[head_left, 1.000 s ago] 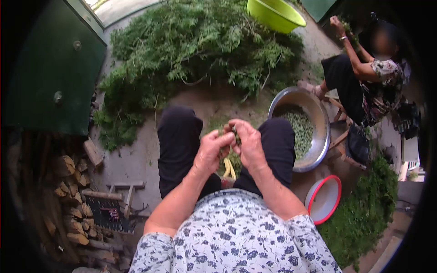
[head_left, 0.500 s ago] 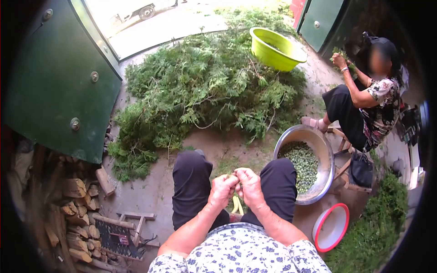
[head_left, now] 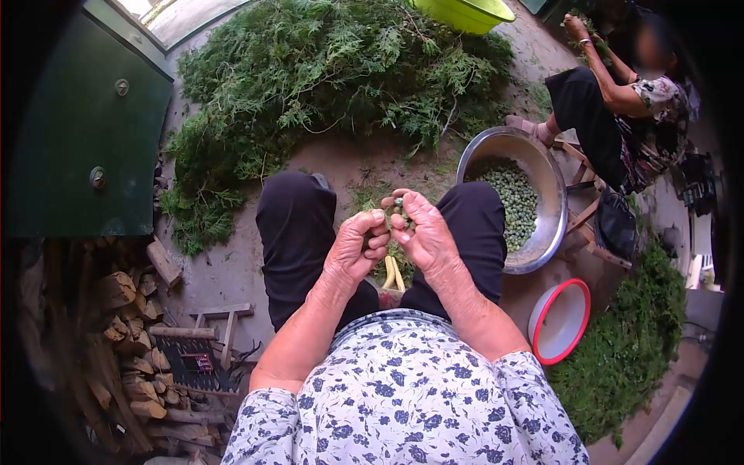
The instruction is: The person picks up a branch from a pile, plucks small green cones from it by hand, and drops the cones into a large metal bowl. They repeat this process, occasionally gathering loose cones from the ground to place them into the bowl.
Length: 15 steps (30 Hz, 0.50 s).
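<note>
Both hands are raised between my dark-trousered knees, fingertips close together. My right hand [head_left: 425,232] is closed around a few small green cones [head_left: 400,203], which peek out between thumb and fingers. Curled with thumb against the fingers, my left hand [head_left: 361,243] is closed; what it pinches, if anything, is hidden. Below them, two pale yellow handle-like pieces [head_left: 394,273] stick up between my legs. Beside my right knee sits a wide steel basin [head_left: 552,209] with many round green cones [head_left: 511,201] in it.
A large heap of cut conifer branches [head_left: 333,77] lies ahead. A lime-green tub [head_left: 469,12] stands beyond. Right are a red-rimmed white basin [head_left: 585,310], more greenery [head_left: 628,349] and a seated person [head_left: 620,101] holding a sprig. Left are split firewood [head_left: 139,349] and a small stool [head_left: 198,349].
My view has tilted downward, so the surroundings sit higher. My hands, formerly touching, have come slightly apart, and green cones now show in the right one.
</note>
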### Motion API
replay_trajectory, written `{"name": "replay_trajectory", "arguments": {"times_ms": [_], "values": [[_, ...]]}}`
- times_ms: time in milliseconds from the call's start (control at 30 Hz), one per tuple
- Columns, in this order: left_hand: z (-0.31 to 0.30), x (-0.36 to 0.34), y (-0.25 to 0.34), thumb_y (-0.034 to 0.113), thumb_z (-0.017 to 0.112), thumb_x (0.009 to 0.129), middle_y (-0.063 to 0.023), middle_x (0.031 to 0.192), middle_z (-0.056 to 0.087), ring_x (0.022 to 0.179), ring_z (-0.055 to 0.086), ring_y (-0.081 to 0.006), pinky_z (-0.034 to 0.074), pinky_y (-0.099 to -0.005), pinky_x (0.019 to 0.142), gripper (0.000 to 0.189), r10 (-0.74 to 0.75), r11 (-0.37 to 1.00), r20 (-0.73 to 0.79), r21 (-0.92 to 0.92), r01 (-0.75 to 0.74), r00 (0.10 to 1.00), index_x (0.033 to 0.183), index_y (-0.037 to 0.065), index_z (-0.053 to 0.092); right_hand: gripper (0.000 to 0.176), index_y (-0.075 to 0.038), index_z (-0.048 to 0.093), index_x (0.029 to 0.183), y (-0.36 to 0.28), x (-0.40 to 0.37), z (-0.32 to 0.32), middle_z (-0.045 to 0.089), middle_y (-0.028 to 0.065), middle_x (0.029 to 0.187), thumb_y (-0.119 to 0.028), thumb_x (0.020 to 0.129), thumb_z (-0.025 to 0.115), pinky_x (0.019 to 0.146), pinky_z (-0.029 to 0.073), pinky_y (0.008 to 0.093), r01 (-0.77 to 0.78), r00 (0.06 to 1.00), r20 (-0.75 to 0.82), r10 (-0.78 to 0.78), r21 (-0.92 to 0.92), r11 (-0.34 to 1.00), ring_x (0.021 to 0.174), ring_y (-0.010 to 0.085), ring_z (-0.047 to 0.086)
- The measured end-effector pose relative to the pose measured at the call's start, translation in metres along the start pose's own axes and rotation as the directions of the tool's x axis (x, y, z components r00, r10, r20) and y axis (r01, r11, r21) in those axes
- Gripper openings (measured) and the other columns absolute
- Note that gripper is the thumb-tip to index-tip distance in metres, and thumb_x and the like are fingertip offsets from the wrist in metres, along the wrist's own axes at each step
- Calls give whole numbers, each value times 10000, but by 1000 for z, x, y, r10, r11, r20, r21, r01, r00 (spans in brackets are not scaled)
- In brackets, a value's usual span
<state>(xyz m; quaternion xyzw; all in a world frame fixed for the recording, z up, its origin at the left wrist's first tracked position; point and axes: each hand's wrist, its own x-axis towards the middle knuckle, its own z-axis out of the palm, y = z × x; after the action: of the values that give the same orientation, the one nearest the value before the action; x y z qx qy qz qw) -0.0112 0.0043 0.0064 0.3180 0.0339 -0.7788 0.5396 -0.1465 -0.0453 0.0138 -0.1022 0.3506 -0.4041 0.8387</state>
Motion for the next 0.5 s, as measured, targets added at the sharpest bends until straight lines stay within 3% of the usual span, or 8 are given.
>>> {"name": "replay_trajectory", "arguments": {"times_ms": [167, 233, 267, 300, 367, 400, 467, 500], "values": [[-1, -3, 5, 159, 593, 844, 5, 638, 442, 514, 415, -77, 311, -191, 403, 161, 87, 989, -3, 118, -86, 996, 744, 92, 487, 232, 5, 525, 1081, -69, -17, -13, 571, 124, 902, -180, 943, 504, 452, 378, 201, 286, 956, -57, -288, -44, 957, 595, 102, 473], [2, -4, 4, 191, 587, 866, -27, 675, 506, 524, 453, -94, 328, -210, 421, 189, 90, 996, -169, 34, -85, 982, 735, 89, 497, 240, 23, 524, 1070, -108, -18, -52, 573, 138, 938, -181, 946, 494, 491, 428, 209, 412, 908, -75, -413, -38, 911, 646, 121, 526], [-9, 1, 3, 282, 552, 912, -66, 741, 570, 585, 536, -139, 422, -224, 452, 239, 53, 999, -127, 12, -52, 990, 837, 55, 547, 273, 24, 518, 1088, -127, -19, -74, 570, 151, 987, -207, 945, 495, 563, 480, 242, 462, 867, -177, -465, -63, 885, 737, 166, 562], [-7, 0, 2, 282, 552, 912, -66, 741, 570, 585, 536, -139, 422, -224, 452, 239, 55, 999, -130, 6, -54, 990, 837, 55, 547, 306, 26, 512, 1107, -145, -20, -97, 568, 165, 1036, -234, 944, 497, 635, 532, 274, 507, 814, -275, -512, -94, 857, 829, 211, 598], [3, 0, 1, 385, 495, 933, -125, 855, 611, 713, 609, -206, 545, -301, 617, 402, 72, 994, -127, -73, -81, 989, 997, -6, 564, 357, 46, 486, 1136, -174, -18, -137, 535, 200, 1138, -258, 950, 477, 821, 541, 426, 573, 794, -313, -522, 97, 814, 998, 330, 566], [2, 0, 1, 385, 495, 933, -125, 855, 611, 713, 609, -206, 545, -301, 617, 402, 74, 993, -130, -78, -84, 989, 997, -6, 564, 357, 46, 486, 1136, -187, -17, -168, 535, 200, 1138, -258, 950, 477, 821, 541, 426, 568, 797, -311, -518, 94, 817, 998, 330, 566], [1, 1, 1, 437, 462, 932, -193, 1016, 598, 916, 612, -289, 530, -414, 853, 533, 73, 977, -42, -198, -79, 996, 1133, -53, 514, 357, 59, 456, 1164, -202, -16, -218, 503, 213, 1192, -240, 970, 436, 914, 484, 507, 668, 671, -408, -620, -32, 744, 1078, 386, 503], [2, 0, 1, 437, 462, 932, -193, 1016, 598, 916, 612, -289, 530, -414, 853, 533, 75, 976, -45, -199, -82, 996, 1133, -53, 514, 357, 59, 456, 1164, -200, -21, -218, 503, 213, 1192, -240, 970, 436, 914, 484, 507, 664, 674, -407, -617, -31, 747, 1078, 386, 503]]}}
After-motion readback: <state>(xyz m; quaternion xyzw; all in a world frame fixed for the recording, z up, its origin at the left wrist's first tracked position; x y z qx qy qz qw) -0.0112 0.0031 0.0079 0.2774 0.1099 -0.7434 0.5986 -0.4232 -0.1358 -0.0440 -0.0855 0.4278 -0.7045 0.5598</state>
